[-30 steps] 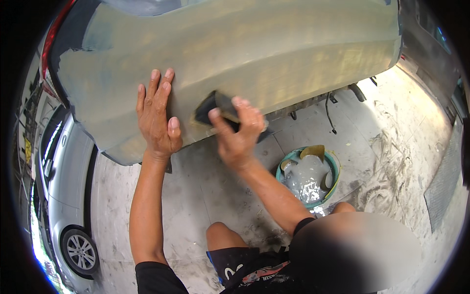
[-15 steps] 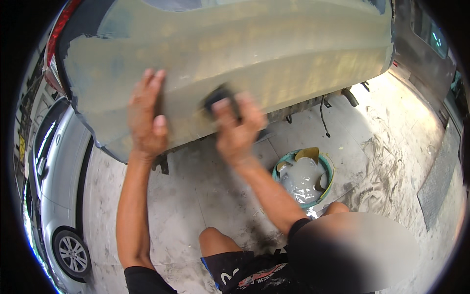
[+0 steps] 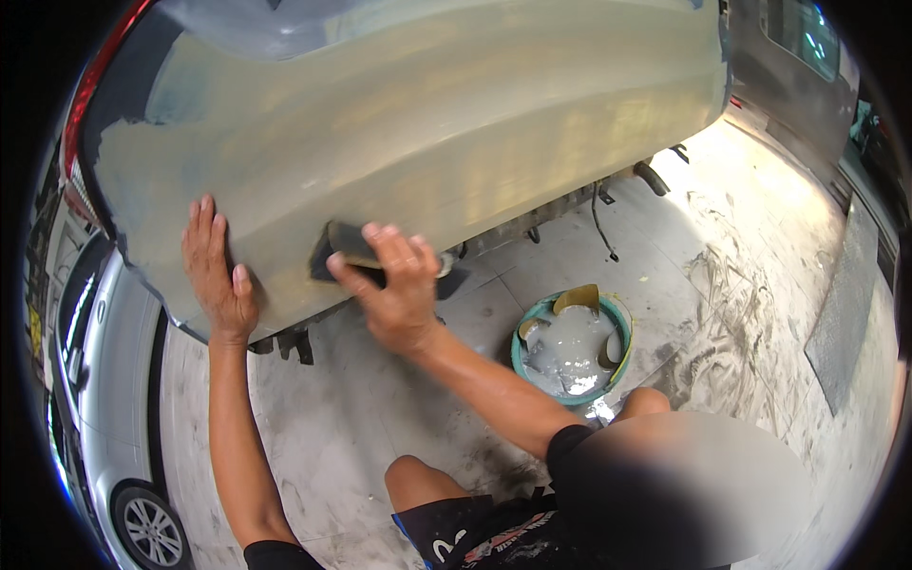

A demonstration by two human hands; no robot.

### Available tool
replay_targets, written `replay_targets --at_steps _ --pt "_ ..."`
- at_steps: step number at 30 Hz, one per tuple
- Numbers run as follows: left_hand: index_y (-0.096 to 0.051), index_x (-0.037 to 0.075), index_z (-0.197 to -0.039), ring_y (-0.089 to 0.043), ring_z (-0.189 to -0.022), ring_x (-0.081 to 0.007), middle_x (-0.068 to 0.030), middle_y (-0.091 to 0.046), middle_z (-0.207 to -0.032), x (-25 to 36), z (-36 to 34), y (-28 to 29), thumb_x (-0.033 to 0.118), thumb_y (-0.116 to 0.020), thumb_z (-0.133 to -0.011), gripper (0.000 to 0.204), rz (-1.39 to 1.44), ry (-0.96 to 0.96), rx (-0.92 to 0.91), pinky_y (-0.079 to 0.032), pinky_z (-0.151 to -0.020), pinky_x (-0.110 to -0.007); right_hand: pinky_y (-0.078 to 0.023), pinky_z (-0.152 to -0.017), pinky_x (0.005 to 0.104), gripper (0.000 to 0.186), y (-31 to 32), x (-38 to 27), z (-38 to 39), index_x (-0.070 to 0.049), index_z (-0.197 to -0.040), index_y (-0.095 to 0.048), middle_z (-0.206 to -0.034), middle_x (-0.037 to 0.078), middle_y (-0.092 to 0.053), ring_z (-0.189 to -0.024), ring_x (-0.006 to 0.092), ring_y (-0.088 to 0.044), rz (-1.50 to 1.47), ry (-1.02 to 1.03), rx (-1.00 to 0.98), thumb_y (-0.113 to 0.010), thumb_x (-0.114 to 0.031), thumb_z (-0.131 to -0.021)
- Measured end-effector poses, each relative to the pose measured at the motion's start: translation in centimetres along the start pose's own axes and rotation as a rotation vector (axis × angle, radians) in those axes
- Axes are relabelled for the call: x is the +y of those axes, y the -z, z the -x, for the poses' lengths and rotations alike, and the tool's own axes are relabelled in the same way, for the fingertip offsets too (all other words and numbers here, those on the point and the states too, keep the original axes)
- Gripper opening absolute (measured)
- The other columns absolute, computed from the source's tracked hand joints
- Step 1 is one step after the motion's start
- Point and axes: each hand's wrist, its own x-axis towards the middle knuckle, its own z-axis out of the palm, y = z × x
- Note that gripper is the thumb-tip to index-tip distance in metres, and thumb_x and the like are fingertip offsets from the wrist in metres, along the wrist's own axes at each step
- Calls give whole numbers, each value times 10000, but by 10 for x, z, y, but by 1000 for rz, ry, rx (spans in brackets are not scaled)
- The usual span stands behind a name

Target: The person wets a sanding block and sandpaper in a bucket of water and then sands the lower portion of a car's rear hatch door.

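A car's rear body panel (image 3: pixel 399 142), coated in dull yellow-beige filler, spans the upper part of the view. Against its lower left part my left hand (image 3: pixel 220 285) lies flat, fingers stretched out. My right hand (image 3: pixel 407 294) is closed around a dark sanding block (image 3: pixel 334 249), which is pressed to the panel near its lower edge. Tan sandpaper seems to be wrapped on the block; my fingers cover part of it. The block's face against the panel is hidden.
On the floor to the right stands a green basin (image 3: pixel 521 365) of cloudy water with curled sandpaper sheets (image 3: pixel 578 298) at its rim. Hanging parts, including a black cable (image 3: pixel 598 223), show under the panel. A silver car (image 3: pixel 119 380) stands left; a grey sheet (image 3: pixel 844 313) lies right.
My right hand has moved the sanding block left and down along the panel. My left hand has shifted left and lower, still flat on the panel. The view has shifted slightly.
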Motion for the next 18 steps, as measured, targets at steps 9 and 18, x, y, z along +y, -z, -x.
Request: replay_targets --at_steps 9,18 --pt "-455 41 -1425 -340 -1431 -361 -181 -404 -1519 13 -4 -6 324 -374 -966 545 -63 -3 38 -191 -1169 -502 -340 -991 486 601 85 170 -57 -124 -1481 -431 -1347 278 -435 -1149 414 -454 300 -458 342 -583 -91 -900" --pt "-440 45 -1440 -326 -1437 -366 -185 -401 -1520 5 -3 -6 315 -372 -974 542 -71 -10 30 -181 -1170 -508 -405 -951 484 357 46 100 -42 -196 -1266 -654 -1299 151 -556 -1158 359 -527 72 -48 210 -598 -202 -914"
